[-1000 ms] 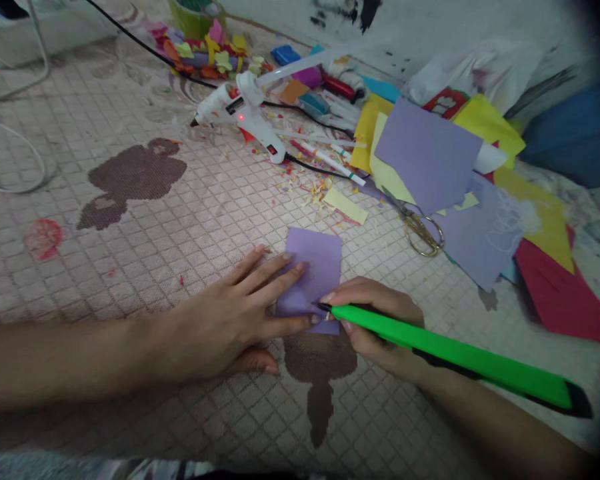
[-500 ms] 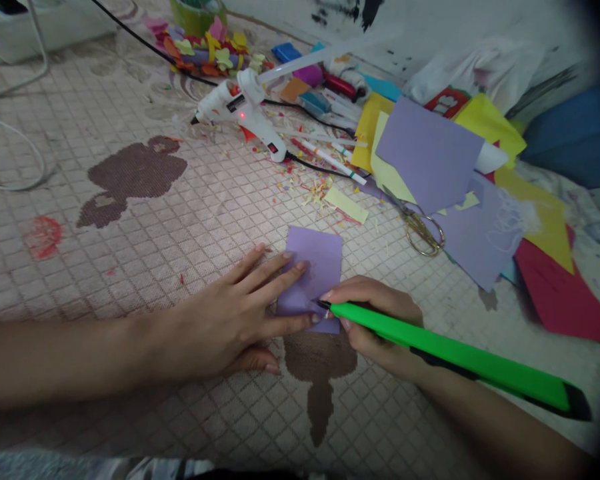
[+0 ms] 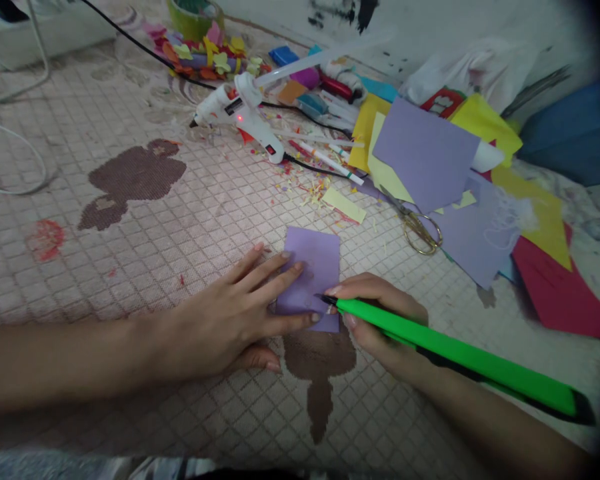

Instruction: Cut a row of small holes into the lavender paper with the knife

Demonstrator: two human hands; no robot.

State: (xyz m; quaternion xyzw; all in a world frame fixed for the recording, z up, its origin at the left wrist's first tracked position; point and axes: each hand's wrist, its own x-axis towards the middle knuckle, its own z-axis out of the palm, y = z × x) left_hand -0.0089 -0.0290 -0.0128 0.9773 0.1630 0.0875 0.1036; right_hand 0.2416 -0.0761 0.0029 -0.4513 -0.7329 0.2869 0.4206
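Observation:
A small purple paper piece (image 3: 313, 253) lies on the patterned cloth in front of me, with faint marks on it. My left hand (image 3: 250, 303) presses flat on its left part, fingers spread. My right hand (image 3: 380, 313) is closed around a long green box cutter (image 3: 455, 347) with a black end. Its dark tip touches or hovers just over the paper's lower right area; I cannot tell which. The right fingertips sit at the paper's right edge.
A white glue gun (image 3: 245, 113) with a lit red light and black cord stands further back. Gold-handled scissors (image 3: 415, 227) lie to the right beside stacked coloured paper (image 3: 430, 150). Paper scraps (image 3: 313, 190) and cut-out butterflies (image 3: 220, 61) are scattered about. A green tape roll (image 3: 195, 23) is behind.
The box cutter's tip has shifted slightly up and right over the purple paper, along with my right hand. My left hand stays in place on the paper.

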